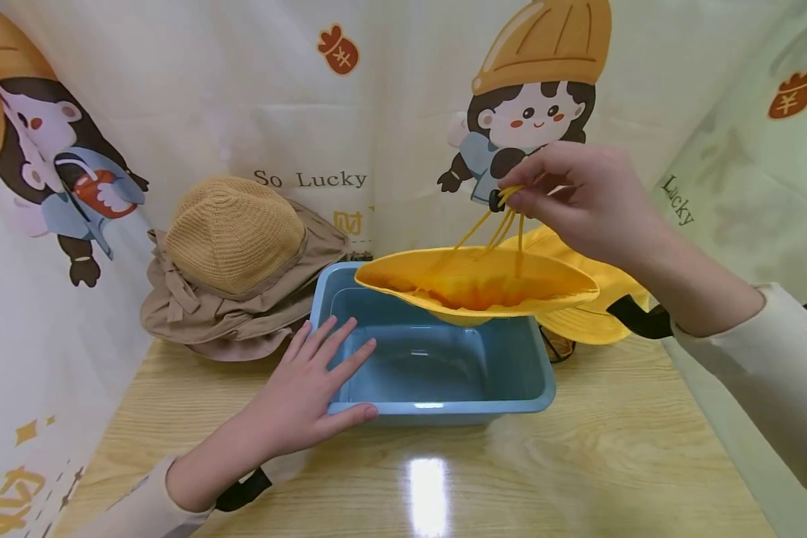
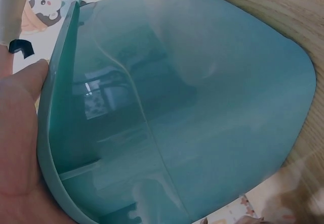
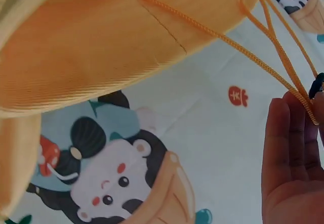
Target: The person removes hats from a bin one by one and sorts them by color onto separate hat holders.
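Note:
My right hand point(image 1: 588, 194) pinches the yellow drawstring point(image 1: 496, 228) of a yellow brimmed hat point(image 1: 474, 284) high above the table. The hat hangs with its hollow side up, over the back part of a blue plastic basin point(image 1: 437, 408). In the right wrist view, the cord point(image 3: 238, 43) runs from the hat's ribbed underside point(image 3: 111, 47) to my fingertips, beside a small dark toggle. My left hand point(image 1: 309, 392) rests on the basin's left front corner with fingers spread. The left wrist view shows that hand point(image 2: 20, 143) along the basin's rim point(image 2: 44, 118).
Left of the basin, a tan knitted hat point(image 1: 232, 232) sits on a brown fabric hat point(image 1: 242, 325). Another yellow hat point(image 1: 612, 280) stands behind right, above a dark wire piece point(image 1: 560, 347). A printed curtain point(image 1: 403, 97) encloses the wooden table point(image 1: 578, 463).

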Tool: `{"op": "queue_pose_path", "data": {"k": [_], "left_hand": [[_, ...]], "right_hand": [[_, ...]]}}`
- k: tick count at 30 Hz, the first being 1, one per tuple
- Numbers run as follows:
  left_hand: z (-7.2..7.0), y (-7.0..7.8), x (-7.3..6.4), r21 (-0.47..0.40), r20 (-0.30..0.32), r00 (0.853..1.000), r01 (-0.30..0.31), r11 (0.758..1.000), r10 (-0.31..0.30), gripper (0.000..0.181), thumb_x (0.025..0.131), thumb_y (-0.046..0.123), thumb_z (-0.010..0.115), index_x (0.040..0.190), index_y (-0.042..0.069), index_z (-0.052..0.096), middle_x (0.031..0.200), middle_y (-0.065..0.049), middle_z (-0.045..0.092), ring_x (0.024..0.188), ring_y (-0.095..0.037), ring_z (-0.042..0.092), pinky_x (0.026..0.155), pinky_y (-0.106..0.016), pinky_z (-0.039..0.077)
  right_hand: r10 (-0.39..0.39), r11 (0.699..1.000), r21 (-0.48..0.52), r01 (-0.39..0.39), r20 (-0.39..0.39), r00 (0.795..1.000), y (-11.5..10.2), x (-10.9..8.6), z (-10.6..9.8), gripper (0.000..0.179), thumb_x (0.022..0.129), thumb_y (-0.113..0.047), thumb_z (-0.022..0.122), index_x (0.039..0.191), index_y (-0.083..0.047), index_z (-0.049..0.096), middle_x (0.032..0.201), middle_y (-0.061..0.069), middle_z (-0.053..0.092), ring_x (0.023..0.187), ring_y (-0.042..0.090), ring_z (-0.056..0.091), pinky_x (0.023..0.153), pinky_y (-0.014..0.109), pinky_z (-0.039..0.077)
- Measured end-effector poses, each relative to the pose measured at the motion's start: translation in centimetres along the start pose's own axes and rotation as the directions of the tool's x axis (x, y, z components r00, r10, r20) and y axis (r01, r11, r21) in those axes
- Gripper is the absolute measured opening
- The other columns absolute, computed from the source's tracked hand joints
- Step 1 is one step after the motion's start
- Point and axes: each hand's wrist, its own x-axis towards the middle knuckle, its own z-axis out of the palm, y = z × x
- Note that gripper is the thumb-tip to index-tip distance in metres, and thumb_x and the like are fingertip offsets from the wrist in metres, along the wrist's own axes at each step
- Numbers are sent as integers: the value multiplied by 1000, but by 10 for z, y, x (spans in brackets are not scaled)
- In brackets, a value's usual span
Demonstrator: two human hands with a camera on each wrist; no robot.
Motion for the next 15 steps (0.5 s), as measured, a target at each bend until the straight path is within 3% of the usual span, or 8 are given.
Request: {"op": "queue_pose_path", "data": {"k": [2, 4, 6, 7, 8, 10, 13, 15], "left_hand": [[0, 0, -1, 6, -3, 1000, 1, 1000, -1, 80, 91, 74, 46, 155, 27, 37, 164, -12, 24, 151, -39, 17, 119, -63, 10], [1, 0, 0, 11, -6, 1000, 0, 1000, 0, 80, 91, 74, 46, 155, 27, 37, 164, -12, 24, 151, -38, 17, 119, -62, 10], [2, 0, 0, 11, -9, 1000, 0, 1000, 0, 80, 91, 74, 46, 155, 26, 37, 164, -12, 23, 151, -38, 17, 119, -62, 10], [2, -1, 0, 14, -11, 1000, 1, 1000, -1, 80, 91, 74, 46, 155, 26, 37, 164, -12, 23, 151, -38, 18, 120, -62, 10], [3, -1, 0, 15, -13, 1000, 3, 1000, -3, 80, 91, 74, 46, 155, 26, 38, 164, -12, 23, 151, -38, 18, 120, -62, 10], [3, -1, -1, 16, -17, 1000, 8, 1000, -7, 80, 91, 75, 46, 154, 26, 39, 164, -13, 24, 151, -38, 19, 119, -62, 10], [3, -1, -1, 15, -24, 1000, 9, 1000, -9, 81, 90, 75, 47, 153, 25, 41, 163, -13, 26, 150, -38, 20, 120, -62, 11], [3, -1, -1, 16, -27, 1000, 8, 1000, -7, 81, 90, 75, 46, 153, 24, 42, 163, -13, 27, 150, -38, 20, 120, -61, 10]], "right_hand": [[-1, 996, 86, -4, 55, 999, 4, -4, 3, 17, 88, 2, 72, 102, -8, 74, 92, -2, 71, 75, 8, 62, 68, 13, 54], [-2, 980, 196, -32, 174, 985, 10, -10, 9, 17, 91, 2, 69, 105, -8, 72, 90, 2, 69, 73, 13, 62, 65, 18, 55], [23, 942, 308, -137, 347, 938, 19, -19, 19, 16, 94, 0, 65, 109, -6, 68, 91, 9, 66, 71, 18, 61, 63, 26, 56], [37, 920, 336, -203, 441, 897, 23, -23, 26, 17, 96, -2, 63, 112, -6, 66, 89, 11, 65, 69, 22, 61, 62, 30, 56], [55, 898, 344, -274, 532, 845, 27, -29, 34, 18, 97, -4, 63, 114, -7, 64, 88, 13, 64, 68, 26, 61, 62, 34, 57], [87, 885, 285, -368, 675, 732, 35, -40, 53, 21, 98, -9, 62, 119, -9, 61, 88, 11, 63, 67, 27, 61, 62, 36, 56], [120, 923, 131, -361, 794, 595, 41, -53, 78, 29, 98, -18, 65, 125, -13, 58, 84, 3, 66, 68, 21, 61, 65, 33, 54], [164, 944, 21, -329, 835, 525, 43, -58, 89, 34, 99, -26, 64, 130, -14, 58, 86, -2, 68, 71, 13, 61, 69, 30, 52]]}}
